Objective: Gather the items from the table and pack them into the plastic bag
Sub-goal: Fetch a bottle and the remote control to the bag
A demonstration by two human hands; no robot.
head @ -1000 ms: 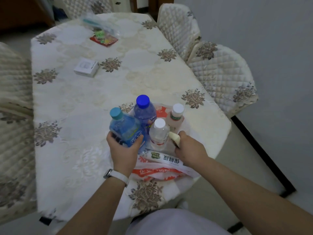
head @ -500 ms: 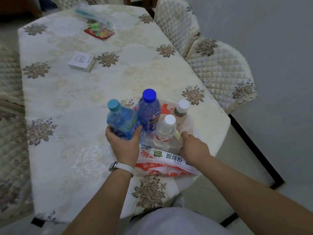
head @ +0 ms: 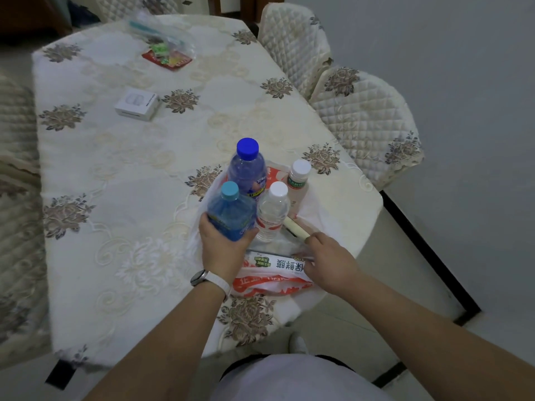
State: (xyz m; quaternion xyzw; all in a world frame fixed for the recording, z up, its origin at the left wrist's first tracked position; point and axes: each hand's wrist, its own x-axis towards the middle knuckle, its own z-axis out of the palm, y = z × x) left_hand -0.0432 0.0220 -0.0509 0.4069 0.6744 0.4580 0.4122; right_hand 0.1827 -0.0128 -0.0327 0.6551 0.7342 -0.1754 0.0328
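Cream embroidered tabletop [head: 144, 198] bears the soft plastic bag [head: 260, 286] at its 5 o'clock edge, where the left hand [head: 223, 253] grips a probably heavy, slick blue bottle [head: 228, 218] round its firm middle; whether the right hand [head: 333, 264] holds anything, I cannot tell.

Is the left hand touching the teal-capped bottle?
Touching. Head view: the left hand grips the teal-capped bottle, thumb and fingers curled round its lower body.

Cream tablecloth [head: 130, 175], brown embroidered flowers all over. There's a blue bottle [head: 228, 218] with a pale teal cap, a violet-tinted bottle [head: 247, 170] capped royal blue, a clear bottle [head: 272, 212] with white cap and red label. The plastic bag [head: 269, 285]: white, orange-red print.
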